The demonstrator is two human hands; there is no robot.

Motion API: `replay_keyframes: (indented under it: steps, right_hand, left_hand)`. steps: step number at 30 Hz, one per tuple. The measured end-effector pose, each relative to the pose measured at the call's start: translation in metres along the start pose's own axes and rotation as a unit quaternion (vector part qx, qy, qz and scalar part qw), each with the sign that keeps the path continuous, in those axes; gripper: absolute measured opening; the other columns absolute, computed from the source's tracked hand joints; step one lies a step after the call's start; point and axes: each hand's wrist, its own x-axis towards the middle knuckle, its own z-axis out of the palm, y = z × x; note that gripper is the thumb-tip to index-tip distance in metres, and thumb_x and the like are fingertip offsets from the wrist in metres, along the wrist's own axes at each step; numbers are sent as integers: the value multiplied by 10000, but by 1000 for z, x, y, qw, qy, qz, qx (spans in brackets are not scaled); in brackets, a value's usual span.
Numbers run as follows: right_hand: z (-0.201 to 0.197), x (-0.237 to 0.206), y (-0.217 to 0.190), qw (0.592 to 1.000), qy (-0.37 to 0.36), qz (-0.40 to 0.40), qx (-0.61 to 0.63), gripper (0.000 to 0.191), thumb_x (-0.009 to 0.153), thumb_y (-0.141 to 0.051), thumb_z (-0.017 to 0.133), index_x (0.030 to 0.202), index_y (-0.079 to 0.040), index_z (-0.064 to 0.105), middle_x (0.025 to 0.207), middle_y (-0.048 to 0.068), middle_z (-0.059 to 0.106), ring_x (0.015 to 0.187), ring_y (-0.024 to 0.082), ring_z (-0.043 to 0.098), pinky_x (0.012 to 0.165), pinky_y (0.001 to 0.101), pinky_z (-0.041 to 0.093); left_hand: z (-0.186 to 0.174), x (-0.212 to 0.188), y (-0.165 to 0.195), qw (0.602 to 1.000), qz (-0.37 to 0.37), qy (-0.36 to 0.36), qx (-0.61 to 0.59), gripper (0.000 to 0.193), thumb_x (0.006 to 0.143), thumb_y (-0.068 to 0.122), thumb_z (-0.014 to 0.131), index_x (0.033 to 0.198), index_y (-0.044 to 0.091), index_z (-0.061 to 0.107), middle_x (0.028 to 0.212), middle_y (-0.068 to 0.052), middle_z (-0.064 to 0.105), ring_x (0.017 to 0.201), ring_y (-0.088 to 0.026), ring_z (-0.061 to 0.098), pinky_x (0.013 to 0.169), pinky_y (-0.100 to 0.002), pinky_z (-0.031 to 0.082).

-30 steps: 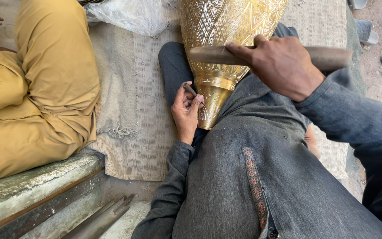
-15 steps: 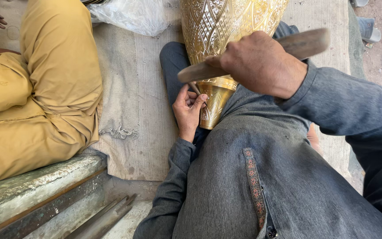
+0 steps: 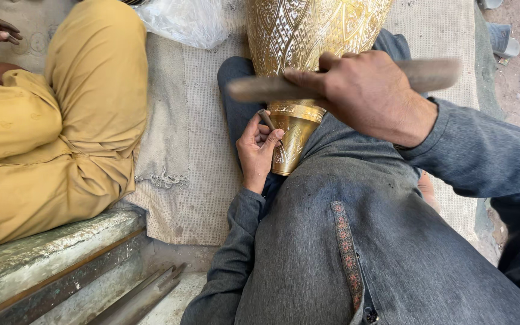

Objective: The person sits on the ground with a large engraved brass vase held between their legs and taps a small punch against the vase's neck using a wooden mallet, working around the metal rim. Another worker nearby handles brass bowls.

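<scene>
In the head view, the engraved brass vase (image 3: 308, 48) lies in the upper middle of the frame, its narrow neck resting on the person's grey-clad lap. The left hand (image 3: 259, 150), at the centre, is curled round a small chisel (image 3: 266, 119) set against the vase's neck. The right hand (image 3: 365, 93), just above it, grips a blurred wooden mallet (image 3: 260, 88) across the vase. At the left sits another person in mustard clothing (image 3: 61, 120) on a woven mat (image 3: 194, 150).
</scene>
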Motion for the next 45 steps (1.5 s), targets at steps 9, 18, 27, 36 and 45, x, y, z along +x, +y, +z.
replay_keyframes:
  steps: [9,18,27,36,45]
  right_hand:
    - [-4,-12,8,991,0,15,130,615,984,-274,702,1560,-111,557,856,95,701,564,171,643,523,304,561]
    - [-4,-26,2,992,-123,24,5,577,894,-363,725,1445,-256,589,901,100,747,603,183,700,510,315,589]
    - [4,-27,14,996,-74,46,19,522,988,-302,711,1488,-213,593,804,69,714,560,176,666,502,328,561]
    - [-1,-4,17,996,16,21,79,591,983,-273,718,1527,-98,564,828,113,694,554,201,651,511,337,561]
    - [-3,2,2,992,-108,-8,-66,486,987,-353,689,1466,-306,629,716,57,702,516,129,642,454,290,547]
  left_hand:
    - [0,-1,7,1000,-2,-5,23,520,889,92,824,1354,-26,623,822,-24,693,733,-58,672,678,-215,600]
    - [1,-1,12,999,1,-6,43,571,861,76,831,1369,-31,594,840,-39,714,744,-75,707,700,-230,633]
    - [2,3,10,998,30,7,-47,479,949,67,772,1374,-6,563,895,-63,709,783,-107,716,712,-258,649]
    - [4,5,11,999,30,4,-14,525,931,71,782,1400,10,555,865,-57,703,758,-95,712,688,-257,647]
    - [5,8,11,1000,13,14,-16,605,890,87,817,1425,-5,550,840,-51,696,746,-98,705,677,-256,651]
